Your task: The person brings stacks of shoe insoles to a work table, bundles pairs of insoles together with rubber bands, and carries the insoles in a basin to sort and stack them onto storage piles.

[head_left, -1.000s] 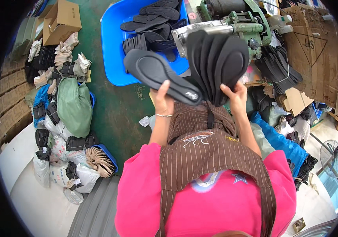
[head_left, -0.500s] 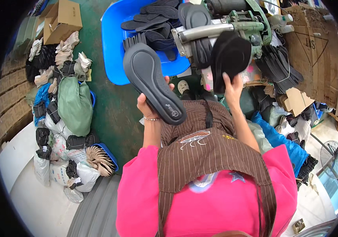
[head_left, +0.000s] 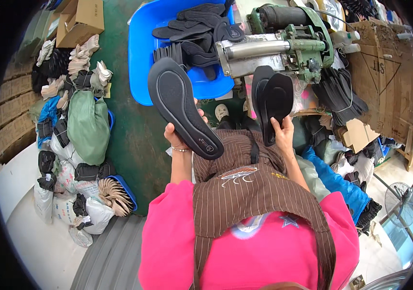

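Observation:
My left hand [head_left: 176, 139] is closed round a long black insole [head_left: 176, 99], held tilted with its printed heel toward me. Whether more insoles lie beneath it, I cannot tell. My right hand [head_left: 284, 134] pinches a pair of black insoles [head_left: 278, 99] by their lower part; they overlap and fan apart at the top. Just beyond the pair stands a green machine [head_left: 308, 53] with a shiny metal roller [head_left: 257, 48]. Behind the left insole is a blue tub [head_left: 141, 63] with several black insoles [head_left: 199, 21] lying loose in it.
A tied bundle of black insoles [head_left: 339, 94] lies right of the machine, beside a large cardboard box [head_left: 385, 67]. On the left are a green sack [head_left: 88, 125], white bags [head_left: 98, 215] and an open carton [head_left: 83, 24]. A fan [head_left: 399, 203] stands at far right.
My right hand has brought its insoles back from the machine toward me, and they now show as two. An insole seen by the roller now lies at the tub's right edge. The left insole shifted slightly.

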A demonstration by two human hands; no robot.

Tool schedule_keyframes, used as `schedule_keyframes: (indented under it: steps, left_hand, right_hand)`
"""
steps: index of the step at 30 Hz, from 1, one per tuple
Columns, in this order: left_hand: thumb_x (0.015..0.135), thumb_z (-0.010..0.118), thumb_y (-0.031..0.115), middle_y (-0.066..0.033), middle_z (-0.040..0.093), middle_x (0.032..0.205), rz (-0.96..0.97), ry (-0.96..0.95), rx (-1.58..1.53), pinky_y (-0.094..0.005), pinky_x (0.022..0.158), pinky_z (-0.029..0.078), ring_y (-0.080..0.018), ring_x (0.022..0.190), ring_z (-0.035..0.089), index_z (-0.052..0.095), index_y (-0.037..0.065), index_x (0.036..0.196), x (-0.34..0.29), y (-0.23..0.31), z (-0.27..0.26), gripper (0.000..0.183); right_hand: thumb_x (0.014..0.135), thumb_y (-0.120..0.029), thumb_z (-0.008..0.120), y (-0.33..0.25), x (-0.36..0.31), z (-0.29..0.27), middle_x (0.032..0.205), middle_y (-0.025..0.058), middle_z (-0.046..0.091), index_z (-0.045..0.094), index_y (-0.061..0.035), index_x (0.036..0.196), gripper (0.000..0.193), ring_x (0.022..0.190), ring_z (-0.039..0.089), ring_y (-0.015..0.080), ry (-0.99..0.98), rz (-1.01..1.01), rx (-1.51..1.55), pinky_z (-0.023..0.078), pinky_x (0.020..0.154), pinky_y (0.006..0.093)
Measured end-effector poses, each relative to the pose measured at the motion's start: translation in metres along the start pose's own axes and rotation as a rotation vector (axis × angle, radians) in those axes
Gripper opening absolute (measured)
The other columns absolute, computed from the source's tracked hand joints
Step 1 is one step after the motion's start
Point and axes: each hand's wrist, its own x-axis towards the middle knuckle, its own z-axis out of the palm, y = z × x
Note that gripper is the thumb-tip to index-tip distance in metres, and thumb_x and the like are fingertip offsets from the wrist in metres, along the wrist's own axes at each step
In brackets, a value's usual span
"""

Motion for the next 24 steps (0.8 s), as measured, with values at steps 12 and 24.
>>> schedule_keyframes:
  steps: [12, 24]
  left_hand:
    - [0.074, 0.070, 0.048, -0.0216, 0.046, 0.130, 0.005, 0.042, 0.148, -0.0460, 0.080, 0.055, -0.0329, 0.103, 0.059, 0.031, -0.002, 0.141, -0.014, 0.015, -0.022, 0.093]
    - [0.070, 0.072, 0.044, -0.0221, 0.055, 0.122, -0.035, 0.239, 0.154, -0.0442, 0.081, 0.055, -0.0334, 0.097, 0.063, 0.042, -0.006, 0.131, -0.041, 0.030, -0.071, 0.085]
  right_hand:
    - [0.090, -0.006, 0.063, -0.014, 0.036, 0.012, 0.104, 0.0058, 0.066, 0.057, 0.0035, 0.116, 0.029, 0.091, 0.061, 0.0107, -0.101, 0.230, 0.117, 0.049, 0.081, 0.0258]
    - [0.094, -0.026, 0.059, -0.006, 0.052, 0.050, 0.085, 0.0130, 0.069, 0.063, 0.0027, 0.100, 0.030, 0.075, 0.069, 0.0175, -0.404, 0.701, 0.004, 0.057, 0.068, 0.0292]
